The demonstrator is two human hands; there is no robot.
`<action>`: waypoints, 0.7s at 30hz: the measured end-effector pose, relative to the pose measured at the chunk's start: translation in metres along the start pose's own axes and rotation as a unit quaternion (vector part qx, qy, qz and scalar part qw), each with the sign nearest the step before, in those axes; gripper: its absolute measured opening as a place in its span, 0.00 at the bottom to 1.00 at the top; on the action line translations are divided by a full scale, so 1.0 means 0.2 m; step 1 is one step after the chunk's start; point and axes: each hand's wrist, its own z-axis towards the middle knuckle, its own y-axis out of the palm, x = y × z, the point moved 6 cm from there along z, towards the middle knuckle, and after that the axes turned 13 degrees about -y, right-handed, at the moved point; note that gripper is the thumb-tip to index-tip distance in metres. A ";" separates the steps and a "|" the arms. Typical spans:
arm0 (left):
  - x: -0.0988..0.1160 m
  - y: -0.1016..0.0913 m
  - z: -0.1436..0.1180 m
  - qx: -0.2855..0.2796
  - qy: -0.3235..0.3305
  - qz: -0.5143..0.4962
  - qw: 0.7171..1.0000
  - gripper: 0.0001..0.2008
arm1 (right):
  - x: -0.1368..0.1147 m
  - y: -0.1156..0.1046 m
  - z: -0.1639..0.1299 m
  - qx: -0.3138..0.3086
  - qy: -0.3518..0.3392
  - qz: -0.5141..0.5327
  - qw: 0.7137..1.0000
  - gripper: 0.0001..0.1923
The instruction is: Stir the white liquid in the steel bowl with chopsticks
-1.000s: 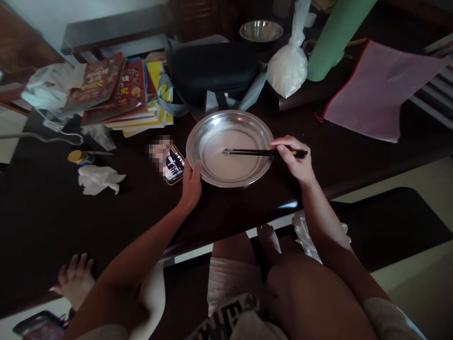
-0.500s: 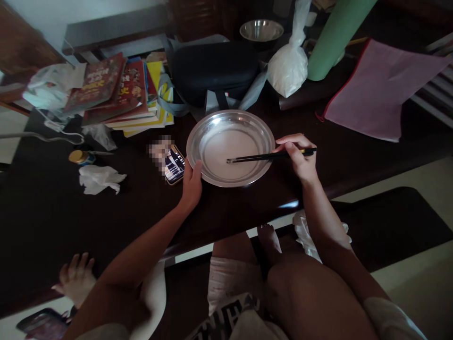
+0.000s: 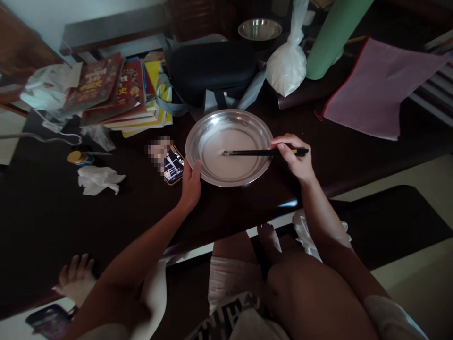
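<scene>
A wide, shallow metal basin point(image 3: 236, 182) stands on the dark table near its front edge. Whitish, milky liquid point(image 3: 231, 165) covers its bottom. My left hand point(image 3: 191, 184) grips the basin's left rim, thumb over the edge and fingers outside. In my right hand point(image 3: 296, 156), closed at the basin's right side, is a pair of black chopsticks point(image 3: 253, 152). Their tips reach into the liquid left of the basin's middle. Just left of my left hand lies a lit phone point(image 3: 174, 165).
Behind the basin sit a black case point(image 3: 212, 68), a tied bag of white powder point(image 3: 287, 71) and a green cylinder point(image 3: 332, 45). Books point(image 3: 116, 89) are stacked at left, near crumpled tissue point(image 3: 101, 179) and a small jar point(image 3: 78, 158). Another person's hand point(image 3: 77, 278) rests at the table's lower left.
My right hand has moved slightly left, and the chopstick tips have shifted left and up within the liquid. My left hand keeps its hold on the rim.
</scene>
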 end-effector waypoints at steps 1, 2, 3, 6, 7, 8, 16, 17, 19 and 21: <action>0.00 0.00 0.00 -0.001 -0.003 -0.003 1.000 0.23 | 0.00 -0.01 0.00 0.014 0.000 -0.008 1.000 0.12; 0.00 0.00 0.00 -0.001 -0.007 -0.006 1.000 0.23 | 0.00 -0.02 0.00 0.032 0.004 -0.011 0.999 0.12; 0.00 0.00 0.00 0.001 -0.011 -0.008 1.000 0.23 | 0.01 -0.03 -0.01 0.047 0.009 -0.006 0.999 0.11; 0.01 0.00 0.00 0.004 -0.015 -0.008 1.000 0.23 | 0.01 -0.02 -0.01 0.037 0.017 0.026 0.999 0.10; 0.01 0.00 0.00 0.005 -0.014 -0.006 1.000 0.22 | 0.01 0.00 -0.01 0.019 0.014 0.030 0.999 0.10; 0.02 0.00 0.00 0.006 -0.014 -0.004 1.000 0.22 | 0.01 0.01 -0.01 0.002 0.009 0.027 1.000 0.10; 0.00 0.00 0.00 -0.003 0.000 -0.006 1.000 0.22 | 0.01 -0.02 -0.01 0.038 0.025 0.023 0.999 0.11; 0.00 0.00 0.00 -0.002 0.000 -0.004 1.000 0.21 | 0.01 -0.01 -0.01 0.019 0.025 0.029 0.999 0.11; 0.00 0.00 0.00 0.001 -0.004 -0.003 1.000 0.21 | 0.00 0.01 0.00 -0.014 0.018 0.027 0.999 0.10; 0.00 -0.01 0.00 0.003 -0.009 -0.003 1.000 0.21 | 0.00 0.01 0.00 -0.009 0.007 0.013 1.000 0.10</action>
